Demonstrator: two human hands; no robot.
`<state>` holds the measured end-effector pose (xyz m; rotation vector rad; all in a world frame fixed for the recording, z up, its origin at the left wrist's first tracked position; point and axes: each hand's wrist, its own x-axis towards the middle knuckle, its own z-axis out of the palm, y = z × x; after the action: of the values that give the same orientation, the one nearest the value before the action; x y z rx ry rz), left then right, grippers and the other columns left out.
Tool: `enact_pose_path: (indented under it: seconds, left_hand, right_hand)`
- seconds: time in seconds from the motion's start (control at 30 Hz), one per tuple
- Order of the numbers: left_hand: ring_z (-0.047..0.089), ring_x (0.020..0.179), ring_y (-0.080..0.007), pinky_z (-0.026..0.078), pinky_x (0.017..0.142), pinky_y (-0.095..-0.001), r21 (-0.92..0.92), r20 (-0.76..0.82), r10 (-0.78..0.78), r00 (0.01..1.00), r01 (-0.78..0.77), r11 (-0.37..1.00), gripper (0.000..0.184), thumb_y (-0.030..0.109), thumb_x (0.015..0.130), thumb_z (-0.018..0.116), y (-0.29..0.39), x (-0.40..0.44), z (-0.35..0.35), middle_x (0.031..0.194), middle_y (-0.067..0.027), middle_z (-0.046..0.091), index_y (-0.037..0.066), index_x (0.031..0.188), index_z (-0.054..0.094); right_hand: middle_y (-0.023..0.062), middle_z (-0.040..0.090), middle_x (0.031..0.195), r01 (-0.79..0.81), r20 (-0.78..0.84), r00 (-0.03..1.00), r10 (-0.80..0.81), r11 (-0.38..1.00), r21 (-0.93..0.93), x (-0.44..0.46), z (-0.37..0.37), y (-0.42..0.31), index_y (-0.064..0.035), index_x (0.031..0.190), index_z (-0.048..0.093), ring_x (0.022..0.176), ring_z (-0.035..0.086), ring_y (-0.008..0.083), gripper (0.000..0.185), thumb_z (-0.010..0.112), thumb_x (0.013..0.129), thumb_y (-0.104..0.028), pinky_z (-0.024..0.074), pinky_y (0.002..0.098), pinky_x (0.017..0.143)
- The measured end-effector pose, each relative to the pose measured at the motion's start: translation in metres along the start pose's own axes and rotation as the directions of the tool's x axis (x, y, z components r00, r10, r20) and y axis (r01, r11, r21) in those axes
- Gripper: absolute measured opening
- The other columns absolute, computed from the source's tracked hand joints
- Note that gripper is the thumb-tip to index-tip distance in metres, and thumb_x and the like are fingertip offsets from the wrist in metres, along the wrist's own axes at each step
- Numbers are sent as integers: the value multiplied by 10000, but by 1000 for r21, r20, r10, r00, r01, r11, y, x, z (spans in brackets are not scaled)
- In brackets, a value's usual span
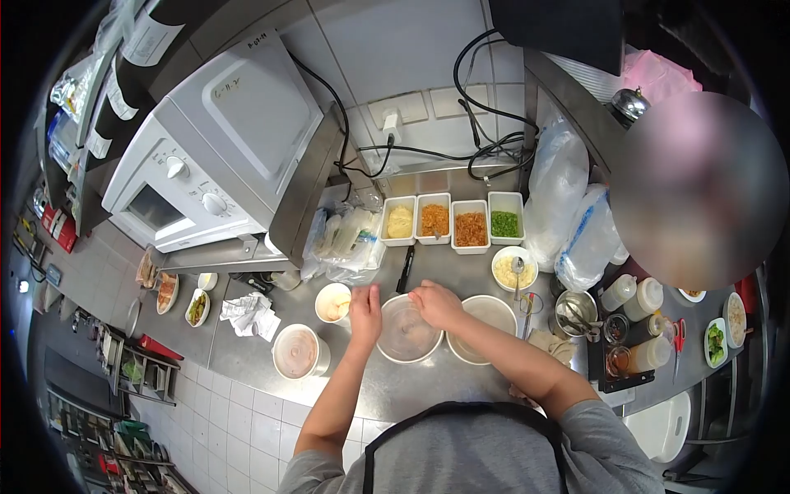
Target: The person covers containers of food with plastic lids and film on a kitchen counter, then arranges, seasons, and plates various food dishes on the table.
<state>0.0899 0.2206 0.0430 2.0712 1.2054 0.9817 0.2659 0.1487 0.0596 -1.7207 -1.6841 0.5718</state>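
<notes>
A wide round bowl with a translucent lid (407, 333) stands on the steel counter in front of me. My right hand (436, 305) is at its far right edge, fingers bent and closed on the lid's rim. Just left of that bowl is my left hand (365, 313), its fingers stretched out and nothing visible in them. Beside it stands a white tub (333, 304) with pale yellow pieces inside. A second lidded bowl (484, 329) is partly under my right forearm. To the left sits a lidded white tub (300, 351).
Several white containers of chopped toppings (471, 228) line the back. A bowl with a spoon (515, 269) and sauce bottles (643, 298) are to the right. A black-handled utensil (406, 268) lies behind the lidded bowl. A microwave (216, 144) stands back left; another person is at the right.
</notes>
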Motion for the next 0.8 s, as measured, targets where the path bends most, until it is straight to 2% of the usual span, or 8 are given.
enact_pose_path:
  seconds: [0.07, 0.13, 0.33, 0.43, 0.5, 0.6, 0.63, 0.8]
  left_hand:
    - [465, 1170, -333, 354, 966, -447, 307, -24, 292, 956, -271, 912, 440, 289, 907, 521, 43, -11, -14, 1276, -216, 478, -29, 1211, 511]
    - [235, 1339, -359, 202, 1061, -531, 555, 320, 82, 944, -256, 791, 647, 370, 906, 466, 73, -39, -7, 1466, -185, 221, -25, 1382, 275]
    - [146, 1376, -352, 105, 1075, -570, 365, 508, -13, 861, -201, 909, 735, 523, 920, 298, 58, -23, -23, 1490, -181, 150, -14, 1412, 198]
    - [166, 1362, -385, 149, 1054, -578, 316, -90, 148, 985, -113, 942, 628, 372, 915, 452, -38, 5, -32, 1464, -221, 200, -12, 1378, 271]
    - [396, 1212, -434, 378, 898, -573, 691, -257, 74, 964, 130, 711, 533, 268, 876, 500, -60, 16, -60, 1395, -295, 262, -21, 1300, 358]
    - [597, 928, -403, 485, 798, -436, 561, -89, -257, 962, 262, 786, 435, 212, 800, 549, -125, 32, -73, 1014, -272, 598, -16, 1168, 505]
    - [610, 873, -389, 481, 780, -457, 791, 181, -204, 962, -18, 612, 263, 161, 764, 561, -139, 44, -82, 832, -227, 637, -11, 958, 609]
    - [584, 723, -414, 457, 645, -486, 636, -86, 174, 981, -80, 767, 105, 11, 701, 528, -168, 54, -109, 728, -234, 595, -23, 770, 599]
  right_hand:
    - [137, 576, 1023, -5, -26, 1000, 4, 999, -44, 1, -1, -2, -59, 977, 616, 909, 579, 338, 263, 449, 914, -252, 461, 457, 757]
    - [135, 555, 1071, 17, -50, 999, -21, 997, -77, 1, 5, 2, -78, 1075, 594, 897, 580, 337, 278, 438, 919, -247, 463, 462, 753]
    - [121, 527, 1101, 241, -251, 927, -279, 955, -173, -6, -11, -15, -91, 1208, 517, 1006, 535, 301, 361, 514, 876, -235, 404, 447, 832]
    - [118, 485, 1174, 297, -106, 939, -328, 926, -233, -53, -41, -28, -88, 1218, 505, 1131, 452, 305, 431, 577, 835, -272, 355, 465, 879]
    - [140, 420, 1292, 342, -11, 931, -366, 879, -332, -97, -56, -31, -123, 1269, 472, 1216, 372, 353, 526, 592, 817, -365, 317, 521, 925]
    - [128, 337, 1405, 333, 124, 940, -316, 784, -524, -146, -40, -13, -219, 1327, 429, 1264, 316, 395, 609, 566, 803, -497, 297, 602, 928]
    - [112, 319, 1426, 335, 143, 939, -314, 732, -593, -150, -33, -8, -249, 1338, 419, 1272, 307, 396, 619, 551, 802, -530, 300, 622, 918]
    - [79, 370, 1390, 344, 81, 926, -368, 740, -578, -111, -17, 2, -193, 1273, 477, 1271, 336, 332, 538, 561, 818, -468, 334, 583, 917]
